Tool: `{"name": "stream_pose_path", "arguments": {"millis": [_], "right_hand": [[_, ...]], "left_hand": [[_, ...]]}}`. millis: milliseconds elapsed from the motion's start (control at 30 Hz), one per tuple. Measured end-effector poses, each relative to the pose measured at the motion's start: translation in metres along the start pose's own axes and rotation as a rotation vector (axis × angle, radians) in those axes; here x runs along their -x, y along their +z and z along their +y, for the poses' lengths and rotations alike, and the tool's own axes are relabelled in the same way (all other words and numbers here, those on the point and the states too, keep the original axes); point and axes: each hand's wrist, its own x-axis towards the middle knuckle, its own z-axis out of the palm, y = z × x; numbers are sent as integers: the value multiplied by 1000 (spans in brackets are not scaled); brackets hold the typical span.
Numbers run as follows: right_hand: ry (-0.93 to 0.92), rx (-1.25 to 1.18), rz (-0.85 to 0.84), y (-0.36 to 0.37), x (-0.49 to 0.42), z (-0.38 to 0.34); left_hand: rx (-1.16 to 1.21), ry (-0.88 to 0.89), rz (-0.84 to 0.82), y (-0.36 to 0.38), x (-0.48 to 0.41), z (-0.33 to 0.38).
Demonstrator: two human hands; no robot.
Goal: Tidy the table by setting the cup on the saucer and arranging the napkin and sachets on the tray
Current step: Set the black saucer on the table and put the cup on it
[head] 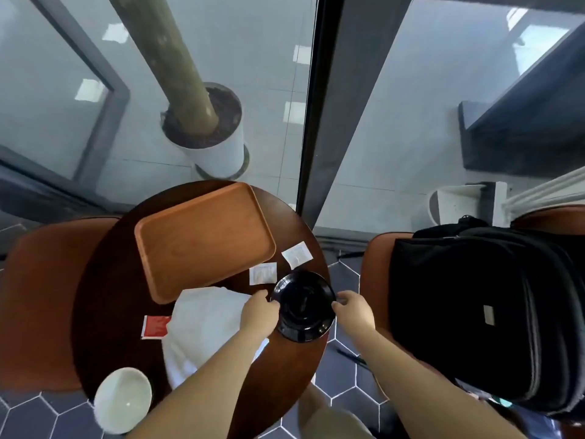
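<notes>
Two hands meet on the black saucer (pixel 304 307) at the right edge of the round dark desk (pixel 110 296). The left hand (pixel 259 312) has its fingers curled onto the saucer's left rim, and the right hand (pixel 354 312) pinches the right rim from the other side. Part of the saucer reaches past the desk's right edge, and I cannot tell whether it rests on the wood or is lifted slightly above it.

The white cup (pixel 123 399) stands at the near left edge of the desk, well apart from the saucer, with its opening facing up. A crumpled white napkin (pixel 205 324) lies in the middle of the desk, under the left forearm, and its far edge touches the near rim of the wooden tray (pixel 202 240). The tray takes up the far half of the desk and has nothing lying in it.

A red sachet (pixel 155 326) lies just left of the napkin, partly tucked under its edge. The nearer white sachet (pixel 262 273) lies between the tray and the saucer, just beside the saucer's far rim. The farther white sachet (pixel 297 255) lies a little to the right of it, near the desk's far right edge.

A brown chair (pixel 38 296) stands to the left of the desk. A black backpack (pixel 474 312) sits on another seat to the right. Beyond the glass, a white planter (pixel 215 150) holds a trunk.
</notes>
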Motion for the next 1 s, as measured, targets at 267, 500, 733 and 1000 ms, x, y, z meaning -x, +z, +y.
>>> {"name": "stream_pose_path", "arguments": {"millis": [267,500,733,1000], "right_hand": [[10,-62,22,-3,1,-3],[-40,-179,71,-10,7,-8],[-155,-226,55,-13,24,-46],[-332,-189,7,7,55,-103]], "left_hand": [[154,-5,40,2,6,5],[309,96,116,-20,19,-5],[326,156,234,-50,38,-12],[510,132,393,-93,69,-43]]}}
